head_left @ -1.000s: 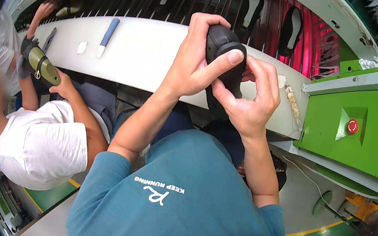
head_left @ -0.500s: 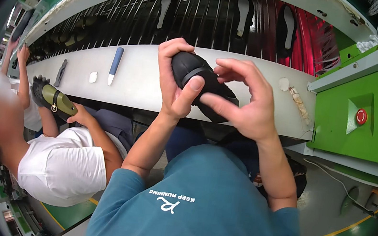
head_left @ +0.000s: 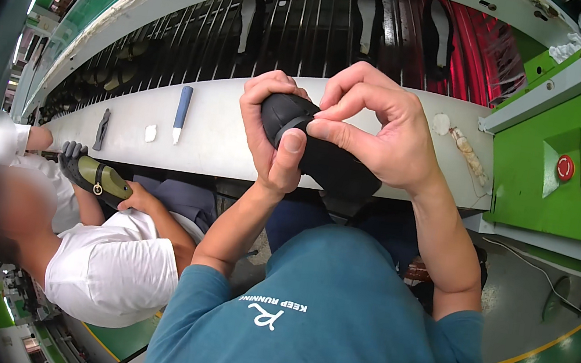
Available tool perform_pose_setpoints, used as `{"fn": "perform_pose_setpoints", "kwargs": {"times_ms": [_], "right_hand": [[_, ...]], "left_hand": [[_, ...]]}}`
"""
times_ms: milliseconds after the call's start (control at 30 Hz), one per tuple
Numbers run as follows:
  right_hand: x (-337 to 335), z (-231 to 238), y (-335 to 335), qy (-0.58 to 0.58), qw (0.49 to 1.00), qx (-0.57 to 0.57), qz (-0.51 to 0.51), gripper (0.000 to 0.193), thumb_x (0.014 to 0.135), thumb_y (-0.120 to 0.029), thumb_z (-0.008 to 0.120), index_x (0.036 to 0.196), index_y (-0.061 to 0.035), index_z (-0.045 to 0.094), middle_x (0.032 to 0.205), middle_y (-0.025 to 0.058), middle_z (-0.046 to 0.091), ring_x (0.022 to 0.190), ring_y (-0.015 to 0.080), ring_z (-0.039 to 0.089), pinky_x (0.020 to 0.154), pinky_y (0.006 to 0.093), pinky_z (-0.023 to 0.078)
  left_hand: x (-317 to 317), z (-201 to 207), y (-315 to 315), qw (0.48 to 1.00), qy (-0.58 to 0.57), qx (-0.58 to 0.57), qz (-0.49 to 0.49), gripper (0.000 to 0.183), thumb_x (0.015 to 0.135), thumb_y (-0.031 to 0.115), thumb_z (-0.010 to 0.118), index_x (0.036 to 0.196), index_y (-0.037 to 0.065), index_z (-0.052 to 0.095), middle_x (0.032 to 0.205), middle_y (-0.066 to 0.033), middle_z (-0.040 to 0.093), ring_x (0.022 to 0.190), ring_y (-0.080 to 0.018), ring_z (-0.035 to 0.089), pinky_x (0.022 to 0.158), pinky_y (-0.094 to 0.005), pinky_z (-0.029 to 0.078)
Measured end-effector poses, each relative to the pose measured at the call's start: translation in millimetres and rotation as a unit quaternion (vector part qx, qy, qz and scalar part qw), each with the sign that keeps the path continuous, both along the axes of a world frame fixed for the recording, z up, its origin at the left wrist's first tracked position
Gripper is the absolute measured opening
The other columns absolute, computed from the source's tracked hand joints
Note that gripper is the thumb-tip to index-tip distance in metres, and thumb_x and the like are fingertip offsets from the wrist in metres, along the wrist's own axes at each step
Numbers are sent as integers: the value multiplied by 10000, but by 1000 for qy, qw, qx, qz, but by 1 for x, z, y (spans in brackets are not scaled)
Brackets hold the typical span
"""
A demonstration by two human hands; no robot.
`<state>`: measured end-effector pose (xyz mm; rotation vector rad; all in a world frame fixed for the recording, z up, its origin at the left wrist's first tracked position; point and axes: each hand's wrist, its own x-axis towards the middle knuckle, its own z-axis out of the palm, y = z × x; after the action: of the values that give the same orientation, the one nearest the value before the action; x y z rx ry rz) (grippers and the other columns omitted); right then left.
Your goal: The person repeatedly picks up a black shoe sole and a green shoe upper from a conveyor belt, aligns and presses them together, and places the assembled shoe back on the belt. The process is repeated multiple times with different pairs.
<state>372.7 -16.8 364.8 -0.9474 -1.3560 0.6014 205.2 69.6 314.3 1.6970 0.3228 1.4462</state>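
Note:
Over the near edge of the white work ledge, my left hand [head_left: 259, 129] grips a black shoe [head_left: 343, 165] by its rounded toe. The fingers wrap round the far side and the thumb presses on a dark band [head_left: 295, 124] that crosses the shoe. My right hand [head_left: 395, 131] is closed in a pinch at the shoe's upper, where the band meets the fingertips. Exactly what lies between finger and thumb is too small to tell.
Beyond the ledge [head_left: 206, 147] runs a roller conveyor [head_left: 297, 26] carrying black shoes with pale insoles [head_left: 248, 16]. A blue-handled tool [head_left: 182, 111] and white scraps [head_left: 150, 133] lie on the ledge. Right stands a green machine with a red button [head_left: 565, 168]; left, a co-worker [head_left: 114, 275] holds an olive shoe [head_left: 103, 181].
My right hand has gone from spread fingers to a pinch at the shoe's band. The shoe has turned slightly in my left hand. The co-worker's olive shoe appears a little lower.

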Motion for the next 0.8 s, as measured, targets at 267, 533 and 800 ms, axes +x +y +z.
{"fn": "perform_pose_setpoints", "kwargs": {"times_ms": [267, 533, 800], "right_hand": [[-3, -45, 4, -80, 989, -79, -94, 252, 836, -181, 959, 1019, -56, 841, 1144, 86, 748, 1063, 254, 748, 967, 378, 587], [-5, -108, -44, -81, 970, -198, -115, 277, 837, -137, 949, 1050, -57, 791, 1251, 74, 736, 1221, 245, 693, 1101, 387, 521], [-8, -106, -32, -118, 970, -200, -70, 227, 852, -155, 943, 974, -66, 774, 1248, 59, 742, 1215, 250, 690, 1100, 403, 513]], "left_hand": [[6, -66, 7, 994, -63, -91, 14, 636, 1102, 493, 605, 1443, -13, 426, 1249, -182, 553, 1128, -267, 609, 998, -447, 544], [-48, -107, -5, 987, 57, -112, 97, 535, 1167, 393, 520, 1494, -22, 436, 1438, -295, 628, 1364, -374, 629, 1232, -490, 421], [-53, -97, -22, 976, 47, -207, 44, 741, 968, 128, 843, 1535, 36, 374, 1601, -230, 484, 1440, -355, 599, 1198, -476, 492]]}}
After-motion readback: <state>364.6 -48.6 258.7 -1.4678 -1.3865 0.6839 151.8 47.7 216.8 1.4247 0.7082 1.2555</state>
